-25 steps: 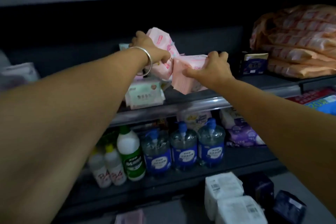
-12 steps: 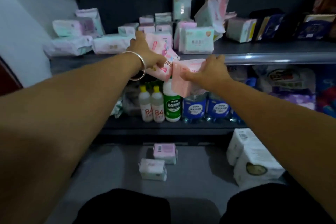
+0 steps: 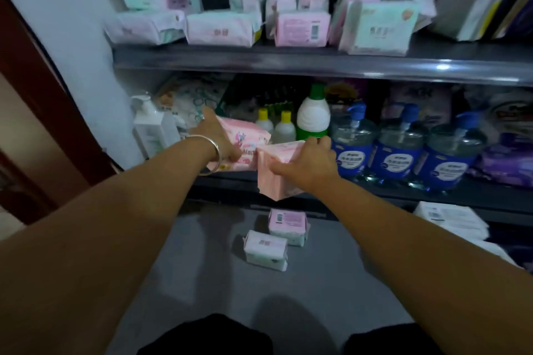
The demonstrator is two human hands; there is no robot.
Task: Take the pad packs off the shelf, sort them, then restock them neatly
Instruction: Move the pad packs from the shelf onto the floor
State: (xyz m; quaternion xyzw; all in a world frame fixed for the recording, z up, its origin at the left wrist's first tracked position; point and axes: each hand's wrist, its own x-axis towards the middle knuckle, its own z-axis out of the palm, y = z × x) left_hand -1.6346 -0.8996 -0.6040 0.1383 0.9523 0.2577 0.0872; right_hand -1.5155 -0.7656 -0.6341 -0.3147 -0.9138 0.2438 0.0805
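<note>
Got a pink pad pack pinched in my left hand and a plainer pink pack gripped by its top edge in my right hand, both held out in front of the lower shelf, above the floor. These look light and squishy, with slick plastic wrap, so I'd guess grabbing across the short end works better than the flat face. Two packs already sit on the floor touching each other. The upper shelf has lots of packs left, some lying flat, some leaning. Below it are bottles and pump jugs.
</note>
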